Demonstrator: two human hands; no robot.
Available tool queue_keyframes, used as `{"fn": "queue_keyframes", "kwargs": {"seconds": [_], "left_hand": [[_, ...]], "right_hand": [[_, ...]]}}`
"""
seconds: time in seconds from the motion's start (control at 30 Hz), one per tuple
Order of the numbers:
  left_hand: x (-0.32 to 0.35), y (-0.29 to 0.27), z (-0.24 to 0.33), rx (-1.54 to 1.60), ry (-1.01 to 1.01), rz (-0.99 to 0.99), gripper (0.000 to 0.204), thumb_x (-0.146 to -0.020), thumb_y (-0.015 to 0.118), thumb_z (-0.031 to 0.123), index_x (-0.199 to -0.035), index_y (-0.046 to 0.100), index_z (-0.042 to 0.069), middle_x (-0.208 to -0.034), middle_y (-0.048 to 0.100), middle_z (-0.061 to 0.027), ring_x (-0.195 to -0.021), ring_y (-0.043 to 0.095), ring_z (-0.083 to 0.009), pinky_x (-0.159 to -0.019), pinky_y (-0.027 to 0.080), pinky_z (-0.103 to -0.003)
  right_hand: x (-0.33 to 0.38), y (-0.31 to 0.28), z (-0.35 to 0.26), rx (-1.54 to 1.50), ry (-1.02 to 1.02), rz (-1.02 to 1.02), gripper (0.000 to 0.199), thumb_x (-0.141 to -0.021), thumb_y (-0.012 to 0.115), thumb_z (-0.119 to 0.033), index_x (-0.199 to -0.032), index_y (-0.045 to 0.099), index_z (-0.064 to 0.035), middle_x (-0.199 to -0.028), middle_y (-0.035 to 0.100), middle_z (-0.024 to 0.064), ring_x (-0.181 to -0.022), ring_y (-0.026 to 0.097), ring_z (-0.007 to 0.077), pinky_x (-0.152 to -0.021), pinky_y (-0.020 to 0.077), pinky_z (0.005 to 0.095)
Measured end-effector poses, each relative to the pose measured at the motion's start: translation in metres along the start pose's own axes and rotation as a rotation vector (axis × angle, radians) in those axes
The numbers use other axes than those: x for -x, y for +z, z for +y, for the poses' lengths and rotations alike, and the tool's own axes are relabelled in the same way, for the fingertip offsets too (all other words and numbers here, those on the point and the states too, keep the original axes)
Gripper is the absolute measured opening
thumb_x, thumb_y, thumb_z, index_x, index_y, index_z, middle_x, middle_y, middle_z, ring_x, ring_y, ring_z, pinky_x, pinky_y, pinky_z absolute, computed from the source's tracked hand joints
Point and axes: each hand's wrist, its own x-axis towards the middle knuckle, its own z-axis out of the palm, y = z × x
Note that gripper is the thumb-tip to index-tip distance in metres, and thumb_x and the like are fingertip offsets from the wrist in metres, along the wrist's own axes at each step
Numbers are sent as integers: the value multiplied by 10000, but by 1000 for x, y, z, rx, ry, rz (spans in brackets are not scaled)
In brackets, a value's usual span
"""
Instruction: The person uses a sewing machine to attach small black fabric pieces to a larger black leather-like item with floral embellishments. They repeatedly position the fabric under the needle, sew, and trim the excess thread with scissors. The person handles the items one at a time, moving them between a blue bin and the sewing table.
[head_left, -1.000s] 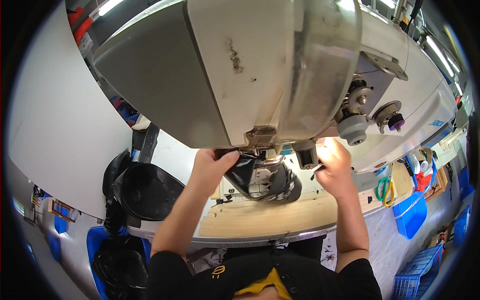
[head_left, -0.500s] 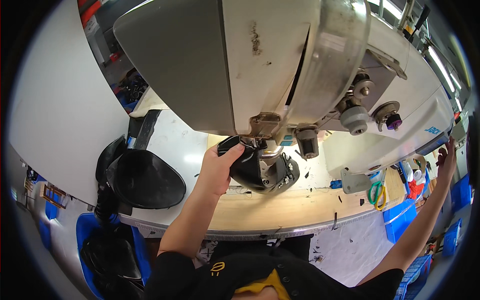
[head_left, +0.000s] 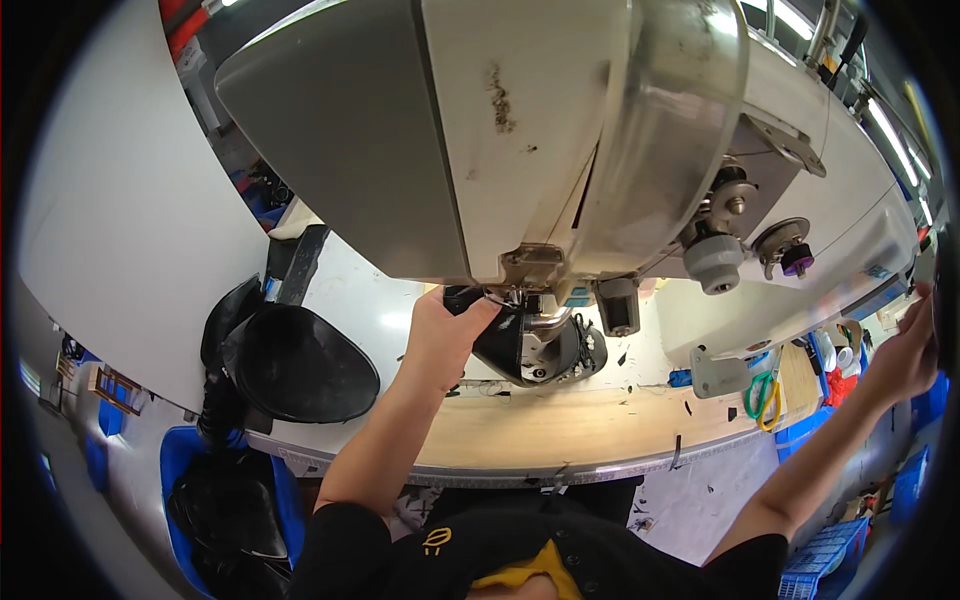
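Observation:
My left hand (head_left: 450, 338) pinches the edge of a curved black leather-like piece (head_left: 500, 345), thumb on top, close to the needle area of a big white sewing machine (head_left: 540, 150). Around the machine's metal free arm (head_left: 538, 362) the piece curves, with its far side (head_left: 592, 348) showing to the right. The presser foot (head_left: 512, 298) sits at the piece's upper edge; the needle point is hard to make out. At the far right my right hand (head_left: 905, 350) has its fingers bent round the dark handwheel (head_left: 943, 330) on the machine's end; the fingertips are partly hidden.
Several black moulded pieces (head_left: 305, 362) lie stacked on the left of the table. Below them stands a blue bin (head_left: 178, 490) of black pieces. Green- and yellow-handled scissors (head_left: 767, 398) are at the right. Dark scraps dot the wooden table edge (head_left: 600, 425).
My right hand has moved down along the machine's right end, and its spread fingers have bent onto the handwheel. My left hand stays on the black piece, slightly nearer the presser foot.

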Motion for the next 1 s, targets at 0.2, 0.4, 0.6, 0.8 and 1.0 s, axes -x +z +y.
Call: {"fn": "queue_keyframes", "kwargs": {"seconds": [0.2,0.4,0.6,0.8,1.0], "left_hand": [[4,1,-8,26,58,15,192,-875,641,4,-1053,608,-61,-985,671,-89,-849,649,-142,-795,537,-282],[5,8,-5,65,60,38,162,-871,640,29,-1015,618,-42,-902,670,-64,-780,621,-100,-708,507,-231],[3,5,-11,129,42,54,159,-870,638,18,-1016,617,-41,-902,669,-65,-788,630,-106,-713,517,-235],[4,7,-12,212,57,44,146,-877,624,-5,-1019,625,-39,-942,672,-73,-811,644,-119,-749,534,-253],[4,4,-11,213,38,11,156,-881,647,11,-1030,631,-35,-964,674,-86,-832,646,-125,-769,532,-256]], "right_hand": [[209,64,-127,-450,-171,-888,360,-683,753,-47,-1034,671,-59,-872,660,95,-637,613,226,-521,443,329],[244,100,-129,-596,83,-888,330,-682,717,35,-998,663,-42,-744,636,80,-617,625,245,-567,498,333],[245,102,-127,-605,80,-906,405,-654,669,94,-1038,664,-34,-738,631,65,-623,622,224,-581,508,331],[243,102,-123,-583,-20,-912,540,-569,639,61,-1098,667,-45,-747,633,30,-646,608,212,-599,497,332],[245,100,-121,-542,-82,-931,620,-542,628,44,-1155,648,-52,-778,633,29,-696,608,237,-651,503,358]]}}
